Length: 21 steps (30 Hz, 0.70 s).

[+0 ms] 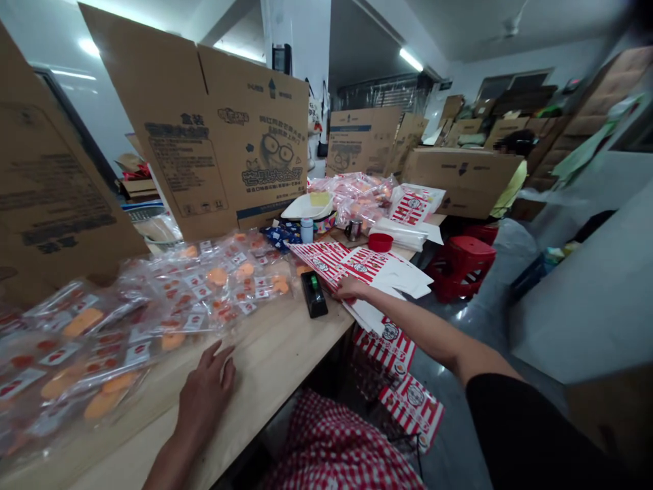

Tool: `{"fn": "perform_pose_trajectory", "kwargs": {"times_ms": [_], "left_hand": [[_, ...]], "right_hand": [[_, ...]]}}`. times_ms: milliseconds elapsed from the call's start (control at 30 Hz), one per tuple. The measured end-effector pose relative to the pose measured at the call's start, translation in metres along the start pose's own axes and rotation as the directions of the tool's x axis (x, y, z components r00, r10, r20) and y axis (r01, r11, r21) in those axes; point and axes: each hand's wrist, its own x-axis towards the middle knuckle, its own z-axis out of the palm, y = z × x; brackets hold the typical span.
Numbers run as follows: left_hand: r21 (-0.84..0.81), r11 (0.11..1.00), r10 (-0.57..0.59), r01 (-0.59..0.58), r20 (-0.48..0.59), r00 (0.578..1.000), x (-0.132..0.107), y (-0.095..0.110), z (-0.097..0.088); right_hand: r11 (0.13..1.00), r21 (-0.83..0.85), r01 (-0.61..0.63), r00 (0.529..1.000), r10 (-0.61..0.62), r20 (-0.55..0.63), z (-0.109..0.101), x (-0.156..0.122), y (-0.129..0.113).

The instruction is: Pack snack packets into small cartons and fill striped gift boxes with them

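Note:
My left hand (207, 391) lies flat and open on the wooden table (286, 347), fingers stretched toward a spread of clear packets with orange pieces (153, 313). My right hand (351, 288) reaches out to a fanned stack of red-and-white striped paper bags (367, 267) at the table's right edge, fingers closed on the edge of one bag. A small black device with a green button (313, 292) sits just left of that hand.
Tall printed cardboard boxes (224, 143) stand behind the packets. More striped bags (408, 401) lie below the table edge. A red cap (380, 241), a white bottle (307, 230) and a metal cup (353, 230) sit further back. Red stools (462, 265) and a seated person (513, 173) are at right.

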Motion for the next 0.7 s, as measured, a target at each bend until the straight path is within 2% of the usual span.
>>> {"fn": "perform_pose_trajectory", "kwargs": {"times_ms": [100, 167, 233, 300, 333, 367, 400, 433, 467, 500, 533, 567, 600, 633, 667, 700], "left_hand": [[0.001, 1.0, -0.018, 0.018, 0.019, 1.0, -0.003, -0.015, -0.007], [0.025, 0.999, 0.024, -0.022, -0.089, 0.996, 0.008, -0.017, -0.029], [0.083, 0.992, 0.112, -0.093, -0.267, 0.957, 0.028, -0.005, -0.068], [0.163, 0.971, 0.226, -0.172, -0.414, 0.882, 0.051, 0.023, -0.119], [0.211, 0.957, 0.273, -0.198, -0.433, 0.859, 0.063, 0.04, -0.146], [0.252, 0.941, 0.32, -0.226, -0.442, 0.838, 0.075, 0.057, -0.172], [0.271, 0.928, 0.356, -0.257, -0.432, 0.829, 0.086, 0.073, -0.195], [0.259, 0.925, 0.365, -0.278, -0.403, 0.839, 0.095, 0.086, -0.214], [0.23, 0.935, 0.339, -0.268, -0.366, 0.867, 0.102, 0.094, -0.229], [0.188, 0.955, 0.283, -0.23, -0.338, 0.898, 0.106, 0.097, -0.24], [0.13, 0.977, 0.205, -0.171, -0.318, 0.926, 0.108, 0.094, -0.248], [0.058, 0.993, 0.117, -0.105, -0.307, 0.945, 0.106, 0.088, -0.253], [-0.038, 0.998, 0.031, -0.045, -0.301, 0.953, 0.101, 0.077, -0.256], [-0.156, 0.988, -0.046, -0.001, -0.297, 0.954, 0.093, 0.065, -0.257], [-0.286, 0.958, -0.108, 0.025, -0.28, 0.954, 0.083, 0.053, -0.258], [-0.415, 0.909, -0.161, 0.043, -0.255, 0.953, 0.071, 0.041, -0.258]], "right_hand": [[0.999, -0.036, 0.002, 0.992, -0.007, -0.129, -0.027, -0.004, 0.007], [0.995, -0.094, 0.022, 0.961, -0.047, -0.271, -0.06, -0.014, 0.007], [0.983, -0.165, 0.082, 0.91, -0.142, -0.389, -0.098, -0.034, -0.004], [0.942, -0.272, 0.197, 0.83, -0.308, -0.465, -0.134, -0.064, -0.029], [0.899, -0.345, 0.27, 0.763, -0.418, -0.492, -0.149, -0.082, -0.045], [0.809, -0.477, 0.342, 0.652, -0.57, -0.5, -0.164, -0.101, -0.063], [0.695, -0.595, 0.402, 0.521, -0.709, -0.476, -0.177, -0.12, -0.081], [0.575, -0.686, 0.446, 0.372, -0.816, -0.443, -0.188, -0.138, -0.098], [0.473, -0.749, 0.464, 0.218, -0.88, -0.421, -0.199, -0.153, -0.112], [0.416, -0.778, 0.47, 0.069, -0.897, -0.437, -0.209, -0.166, -0.122], [0.41, -0.779, 0.475, -0.068, -0.865, -0.497, -0.217, -0.174, -0.128], [0.45, -0.747, 0.489, -0.186, -0.783, -0.594, -0.224, -0.177, -0.13], [0.514, -0.677, 0.526, -0.277, -0.649, -0.708, -0.229, -0.176, -0.128], [0.565, -0.576, 0.591, -0.322, -0.489, -0.811, -0.231, -0.169, -0.124], [0.577, -0.46, 0.675, -0.309, -0.345, -0.886, -0.23, -0.159, -0.12], [0.552, -0.344, 0.759, -0.249, -0.242, -0.938, -0.224, -0.145, -0.116]]}}
